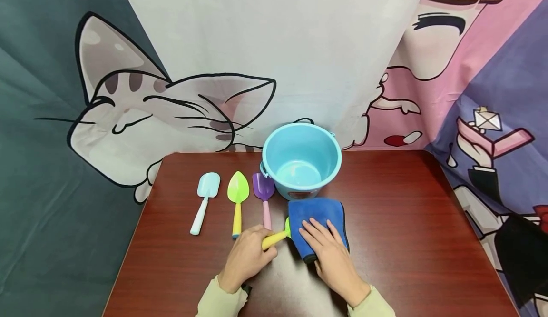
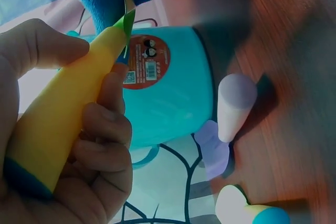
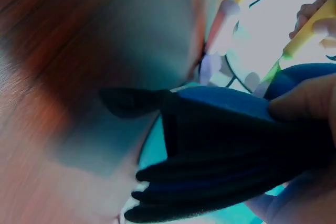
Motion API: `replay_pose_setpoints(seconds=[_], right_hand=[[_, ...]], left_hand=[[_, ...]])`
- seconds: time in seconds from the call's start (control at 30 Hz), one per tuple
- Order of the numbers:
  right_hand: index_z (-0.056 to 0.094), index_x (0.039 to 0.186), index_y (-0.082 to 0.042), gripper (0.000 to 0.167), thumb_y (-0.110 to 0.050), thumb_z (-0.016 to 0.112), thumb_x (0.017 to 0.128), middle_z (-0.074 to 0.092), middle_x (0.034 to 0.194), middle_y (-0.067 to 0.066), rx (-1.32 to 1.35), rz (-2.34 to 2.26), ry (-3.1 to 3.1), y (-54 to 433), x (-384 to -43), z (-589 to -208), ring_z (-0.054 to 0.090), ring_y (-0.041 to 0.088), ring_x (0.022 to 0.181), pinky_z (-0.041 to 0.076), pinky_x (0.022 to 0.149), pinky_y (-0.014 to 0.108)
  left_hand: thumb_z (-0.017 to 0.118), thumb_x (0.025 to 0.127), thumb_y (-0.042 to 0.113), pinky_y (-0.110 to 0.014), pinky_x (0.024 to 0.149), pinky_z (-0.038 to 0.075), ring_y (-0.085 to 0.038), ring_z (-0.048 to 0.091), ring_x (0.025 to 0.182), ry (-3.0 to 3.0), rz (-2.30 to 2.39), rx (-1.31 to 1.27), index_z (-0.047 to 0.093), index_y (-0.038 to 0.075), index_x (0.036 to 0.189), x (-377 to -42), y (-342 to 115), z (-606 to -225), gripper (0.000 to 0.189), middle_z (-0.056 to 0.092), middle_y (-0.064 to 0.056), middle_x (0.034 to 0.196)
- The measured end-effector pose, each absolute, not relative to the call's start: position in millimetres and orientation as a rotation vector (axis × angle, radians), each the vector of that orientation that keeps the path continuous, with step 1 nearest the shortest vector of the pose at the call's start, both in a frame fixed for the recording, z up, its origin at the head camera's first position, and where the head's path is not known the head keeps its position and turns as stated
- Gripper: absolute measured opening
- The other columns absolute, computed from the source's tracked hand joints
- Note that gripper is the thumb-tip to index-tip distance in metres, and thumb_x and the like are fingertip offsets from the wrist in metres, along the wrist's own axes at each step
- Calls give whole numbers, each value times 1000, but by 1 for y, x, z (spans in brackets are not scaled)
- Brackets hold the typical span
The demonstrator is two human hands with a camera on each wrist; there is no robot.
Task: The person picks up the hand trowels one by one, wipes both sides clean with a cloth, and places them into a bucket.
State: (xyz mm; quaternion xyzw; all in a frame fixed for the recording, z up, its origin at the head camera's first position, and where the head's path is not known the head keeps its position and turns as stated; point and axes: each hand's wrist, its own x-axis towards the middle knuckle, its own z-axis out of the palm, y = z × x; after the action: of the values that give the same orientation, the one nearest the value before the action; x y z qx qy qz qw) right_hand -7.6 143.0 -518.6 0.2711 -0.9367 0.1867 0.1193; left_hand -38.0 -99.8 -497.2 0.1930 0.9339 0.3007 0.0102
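My left hand (image 1: 246, 257) grips the yellow handle of a toy shovel (image 2: 68, 108), thumb on one side and curled fingers on the other. Its green blade (image 1: 288, 226) reaches the left edge of a folded blue cloth (image 1: 314, 208), which hides most of the blade. On the cloth lies my right hand (image 1: 331, 257), fingers spread over its top in the head view. In the right wrist view the thumb (image 3: 304, 100) presses one face of the cloth and fingers show on the opposite side, so the cloth is held between them. Its dark-edged folds face that camera.
A light blue bucket (image 1: 278, 148) stands behind the cloth at the table's back edge. Left of it lie a pale blue shovel (image 1: 208, 186), a green one with a yellow handle (image 1: 238, 188) and a purple one (image 1: 263, 187). A printed curtain (image 1: 274, 36) hangs behind the brown table (image 1: 398, 203).
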Motion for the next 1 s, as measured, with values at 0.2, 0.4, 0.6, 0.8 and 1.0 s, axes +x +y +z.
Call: replay_pose_setpoints(seconds=[0.2, 0.4, 0.6, 0.8, 1.0], right_hand=[[63, 133, -4, 81, 24, 65, 57, 57, 142, 12, 731, 664, -2668, 154, -13, -522, 48, 34, 135, 37, 107, 57], [64, 131, -1, 77, 27, 59, 59, 60, 137, 14, 630, 758, -2616, 169, -17, -522, 53, 36, 129, 41, 107, 45], [63, 132, -1, 78, 25, 53, 59, 61, 135, 16, 452, 867, -2534, 184, -17, -515, 54, 38, 127, 24, 115, 20], [64, 131, -1, 76, 22, 49, 60, 61, 135, 18, 341, 917, -2469, 195, -15, -511, 54, 38, 127, 23, 114, 16], [63, 132, -2, 80, 24, 50, 57, 62, 133, 18, 290, 905, -2427, 206, -15, -511, 54, 33, 128, 24, 112, 15]], left_hand=[[72, 75, 16, -22, 57, 37, -5, 42, 62, 2906, 922, 591, 76, 7, 95, -36, -105, -498, 22, 51, 11, 75], [72, 74, 17, -22, 56, 36, -5, 42, 62, 2912, 921, 567, 77, 7, 97, -35, -111, -497, 25, 52, 11, 75], [76, 73, 14, -24, 61, 38, -6, 44, 64, 2870, 977, 532, 76, 9, 97, -38, -116, -496, 24, 56, 11, 78], [75, 69, 3, -23, 62, 42, -4, 47, 65, 2823, 1044, 490, 69, 13, 97, -40, -121, -495, 31, 59, 11, 80], [74, 68, 1, -22, 61, 42, -3, 48, 64, 2821, 1075, 488, 65, 17, 93, -40, -121, -493, 31, 57, 12, 77]])
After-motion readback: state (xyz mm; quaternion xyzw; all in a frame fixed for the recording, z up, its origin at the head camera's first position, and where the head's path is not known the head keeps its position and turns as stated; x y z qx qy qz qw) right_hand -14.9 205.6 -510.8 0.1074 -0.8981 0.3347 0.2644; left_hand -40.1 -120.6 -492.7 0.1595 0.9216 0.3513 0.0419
